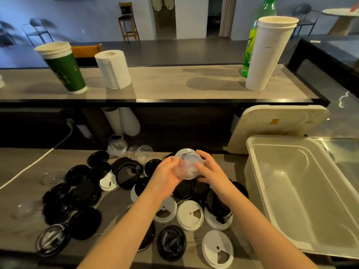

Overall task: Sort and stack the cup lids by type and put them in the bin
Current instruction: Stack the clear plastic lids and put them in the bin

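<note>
On the raised shelf at my far left stands a stack of green paper cups, then a paper towel roll. Below, on the counter, black lids lie scattered in a loose heap, with a few white lids mixed in nearer to me and some clear lids at the back edge. My left hand is curled around the left side of a clear dome lid, fingers closed on its rim. My right hand grips the same lid from the right, thumb on top, fingers wrapped under. The lid is held above the pile, apart from the counter. To the right sits the open white bin, its lid leaning behind it. On the shelf above stand a tall stack of white cups and a green bottle.
</note>
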